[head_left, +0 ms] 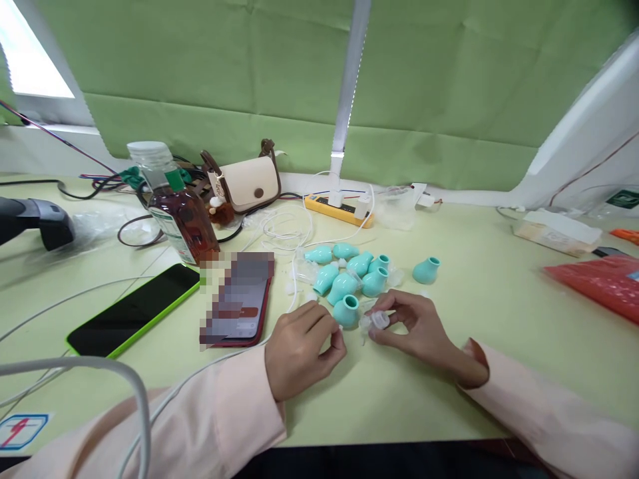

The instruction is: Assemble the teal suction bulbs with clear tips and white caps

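Note:
My right hand (pixel 412 326) pinches a small clear plastic piece (pixel 375 322) with a round, ringed end, held just above the table. To its left, my left hand (pixel 304 346) is closed, thumb against fingers, with a tiny whitish bit showing at the fingertips; what it is cannot be made out. Right beyond my hands stands a turquoise bulb-shaped cup (pixel 345 313) with its round opening up. Several more turquoise bulbs (pixel 342 287) lie in a cluster behind it, among small clear plastic pieces (pixel 305 269). One turquoise bulb (pixel 426 271) stands apart on the right.
A red-cased phone (pixel 242 299) and a green-edged phone (pixel 134 309) lie left, near a bottle (pixel 180 213). White cables cross the table (pixel 479 293). Behind are a cream bag (pixel 247 183) and a yellow power strip (pixel 339 210); a red packet (pixel 594 283) lies right.

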A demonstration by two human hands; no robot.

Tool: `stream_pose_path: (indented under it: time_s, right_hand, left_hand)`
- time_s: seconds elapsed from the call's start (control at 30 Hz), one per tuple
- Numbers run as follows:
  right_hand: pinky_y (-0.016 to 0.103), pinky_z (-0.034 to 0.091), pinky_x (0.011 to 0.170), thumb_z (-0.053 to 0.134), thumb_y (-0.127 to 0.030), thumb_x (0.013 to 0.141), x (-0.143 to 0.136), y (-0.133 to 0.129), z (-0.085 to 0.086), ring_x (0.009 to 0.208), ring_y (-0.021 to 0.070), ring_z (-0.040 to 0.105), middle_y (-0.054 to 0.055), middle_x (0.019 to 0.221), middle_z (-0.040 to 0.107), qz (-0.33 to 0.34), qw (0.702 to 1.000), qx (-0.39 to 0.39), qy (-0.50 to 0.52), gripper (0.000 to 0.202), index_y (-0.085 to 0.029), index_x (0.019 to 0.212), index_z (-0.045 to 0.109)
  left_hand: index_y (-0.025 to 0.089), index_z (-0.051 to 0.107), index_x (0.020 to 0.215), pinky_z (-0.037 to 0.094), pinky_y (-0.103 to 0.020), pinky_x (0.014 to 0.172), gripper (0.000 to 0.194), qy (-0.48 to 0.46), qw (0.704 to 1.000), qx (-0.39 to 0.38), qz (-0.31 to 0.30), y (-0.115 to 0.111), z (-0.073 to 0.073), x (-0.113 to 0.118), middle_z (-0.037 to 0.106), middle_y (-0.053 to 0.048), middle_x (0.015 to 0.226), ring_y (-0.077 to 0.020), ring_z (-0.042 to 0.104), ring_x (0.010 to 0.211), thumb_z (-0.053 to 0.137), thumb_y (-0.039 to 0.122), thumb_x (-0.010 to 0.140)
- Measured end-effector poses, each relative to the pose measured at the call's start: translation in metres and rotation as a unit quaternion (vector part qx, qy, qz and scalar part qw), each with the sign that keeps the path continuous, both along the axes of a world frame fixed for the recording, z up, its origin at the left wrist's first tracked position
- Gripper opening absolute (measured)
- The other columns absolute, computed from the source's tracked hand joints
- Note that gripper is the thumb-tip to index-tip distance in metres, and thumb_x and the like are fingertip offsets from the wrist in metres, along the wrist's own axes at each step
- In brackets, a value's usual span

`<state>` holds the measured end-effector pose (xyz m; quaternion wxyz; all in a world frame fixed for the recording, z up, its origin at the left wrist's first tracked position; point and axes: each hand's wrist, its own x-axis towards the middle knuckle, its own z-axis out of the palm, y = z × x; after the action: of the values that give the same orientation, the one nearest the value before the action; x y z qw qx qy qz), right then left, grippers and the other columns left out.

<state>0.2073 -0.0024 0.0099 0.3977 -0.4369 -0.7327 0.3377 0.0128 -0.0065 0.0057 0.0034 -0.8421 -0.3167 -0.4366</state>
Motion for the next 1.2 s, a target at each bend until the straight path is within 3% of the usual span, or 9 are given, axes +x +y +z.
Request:
stream_pose_path:
  time_s: [0.13, 0.3, 0.43, 0.57, 0.63, 0.7, 0.83, 0.97, 1.2]
  right_hand:
    - [0.021, 0.043, 0.048, 0.054, -0.014, 0.065, 0.007, 0.009, 0.009, 0.05, 0.0079, 0.049, -0.002, 0.064, 0.053, 0.115, 0.972, 0.048, -0.198, 0.014, -0.017, 0.078, 0.05]
    - [0.026, 0.039, 0.052, 0.048, -0.02, 0.072, 0.006, 0.015, 0.001, 0.062, 0.015, 0.053, 0.002, 0.07, 0.057, 0.058, 0.9, 0.211, -0.377, 0.016, -0.016, 0.086, 0.053]
    - [0.029, 0.043, 0.054, 0.048, -0.03, 0.073, 0.004, 0.013, -0.003, 0.072, 0.02, 0.056, 0.008, 0.084, 0.058, 0.0, 0.86, 0.296, -0.415, 0.031, -0.015, 0.1, 0.052]
    - [0.043, 0.044, 0.074, 0.054, -0.034, 0.071, -0.002, 0.001, 0.0, 0.1, 0.0295, 0.046, 0.014, 0.11, 0.051, -0.032, 0.838, 0.398, -0.373, 0.042, -0.016, 0.109, 0.048]
    - [0.05, 0.038, 0.084, 0.054, -0.031, 0.072, -0.006, -0.004, 0.0, 0.11, 0.0308, 0.038, 0.014, 0.12, 0.045, -0.004, 0.818, 0.444, -0.366, 0.041, -0.018, 0.111, 0.047]
    - [0.056, 0.027, 0.092, 0.051, -0.029, 0.076, -0.011, -0.005, -0.002, 0.115, 0.0281, 0.034, 0.011, 0.123, 0.042, 0.067, 0.788, 0.478, -0.383, 0.035, -0.02, 0.11, 0.048]
    - [0.057, 0.012, 0.097, 0.04, -0.032, 0.083, -0.016, 0.008, -0.003, 0.118, 0.0219, 0.031, 0.006, 0.118, 0.049, 0.195, 0.752, 0.464, -0.426, 0.027, -0.022, 0.106, 0.051]
    - [0.056, 0.016, 0.096, 0.036, -0.019, 0.086, -0.017, 0.031, -0.004, 0.113, 0.0209, 0.037, 0.003, 0.11, 0.054, 0.177, 0.757, 0.435, -0.454, 0.025, -0.022, 0.106, 0.051]
    - [0.055, 0.024, 0.093, 0.035, -0.011, 0.085, -0.014, 0.059, -0.008, 0.106, 0.0227, 0.04, 0.002, 0.106, 0.055, 0.151, 0.723, 0.457, -0.496, 0.029, -0.023, 0.107, 0.05]
  left_hand:
    - [0.015, 0.051, 0.06, 0.038, -0.02, 0.045, 0.009, 0.122, 0.986, -0.112, 0.007, 0.006, -0.006, -0.002, 0.049, 0.002, 0.051, -0.0095, 0.046, 0.045, 0.046, 0.009, 0.065]
    - [0.016, 0.052, 0.068, 0.042, -0.024, 0.052, 0.01, 0.236, 0.962, -0.131, 0.051, 0.017, -0.012, 0.0, 0.055, -0.002, 0.064, -0.0153, 0.054, 0.06, 0.044, 0.014, 0.073]
    - [0.016, 0.052, 0.074, 0.043, -0.027, 0.054, 0.01, 0.25, 0.957, -0.131, 0.072, 0.025, -0.014, 0.004, 0.055, -0.004, 0.072, -0.0183, 0.056, 0.066, 0.043, 0.017, 0.077]
    - [0.016, 0.051, 0.077, 0.043, -0.028, 0.053, 0.011, 0.239, 0.958, -0.14, 0.074, 0.03, -0.016, 0.006, 0.055, -0.005, 0.076, -0.0191, 0.057, 0.065, 0.04, 0.015, 0.079]
    - [0.015, 0.05, 0.077, 0.043, -0.028, 0.054, 0.01, 0.225, 0.961, -0.145, 0.064, 0.031, -0.016, 0.004, 0.055, -0.005, 0.076, -0.0187, 0.057, 0.065, 0.04, 0.014, 0.079]
    - [0.015, 0.05, 0.076, 0.044, -0.026, 0.053, 0.009, 0.204, 0.965, -0.152, 0.055, 0.032, -0.016, 0.002, 0.056, -0.004, 0.074, -0.0171, 0.057, 0.063, 0.042, 0.011, 0.077]
    - [0.014, 0.052, 0.073, 0.044, -0.023, 0.055, 0.016, 0.158, 0.973, -0.166, 0.04, 0.034, -0.015, -0.004, 0.057, -0.002, 0.07, -0.0142, 0.056, 0.062, 0.044, 0.001, 0.069]
    - [0.014, 0.055, 0.084, 0.046, -0.025, 0.062, 0.023, 0.119, 0.978, -0.169, 0.034, 0.037, -0.016, -0.006, 0.061, -0.004, 0.077, -0.0152, 0.058, 0.07, 0.044, 0.0, 0.07]
    - [0.014, 0.046, 0.107, 0.048, -0.026, 0.06, 0.038, 0.072, 0.982, -0.171, 0.041, 0.038, -0.019, -0.005, 0.062, -0.005, 0.082, -0.0134, 0.058, 0.062, 0.042, 0.001, 0.071]
